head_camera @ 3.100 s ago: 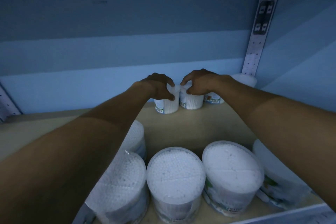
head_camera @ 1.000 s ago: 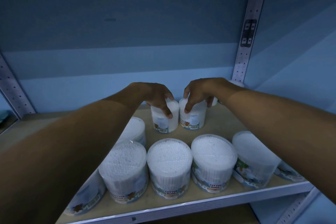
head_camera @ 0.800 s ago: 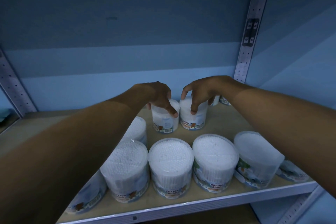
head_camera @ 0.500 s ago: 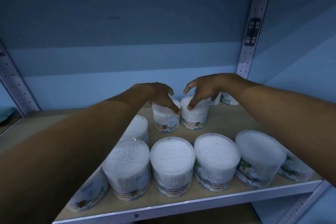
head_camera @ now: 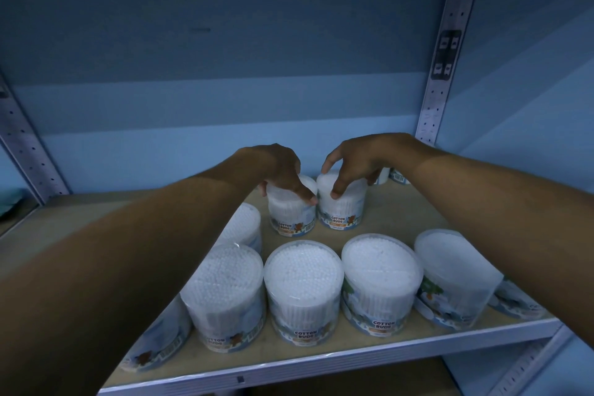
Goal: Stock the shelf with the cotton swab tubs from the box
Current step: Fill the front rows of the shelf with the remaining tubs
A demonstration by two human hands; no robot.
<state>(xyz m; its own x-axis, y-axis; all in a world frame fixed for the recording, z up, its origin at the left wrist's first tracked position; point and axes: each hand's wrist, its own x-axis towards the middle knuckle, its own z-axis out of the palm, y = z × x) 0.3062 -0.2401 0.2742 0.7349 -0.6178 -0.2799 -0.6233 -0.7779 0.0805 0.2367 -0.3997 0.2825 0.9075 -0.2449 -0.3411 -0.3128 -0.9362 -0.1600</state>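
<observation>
Two small cotton swab tubs stand side by side in the middle of the shelf board, behind the front row. My left hand grips the lid of the left tub from above, thumb on its front rim. My right hand arches over the right tub, thumb on its front and index finger raised. A front row of several larger tubs lines the shelf's edge. My forearms hide the tubs at both ends of that row. The box is out of view.
Another tub stands left of the held pair, and more tubs peek out at the back right behind my right wrist. A perforated steel upright rises at the right, a second one at the left. Bare board lies left of the tubs.
The two held tubs have come forward from the back wall towards the front row, both hands staying on them. My view has pulled back and now takes in the shelf's front edge.
</observation>
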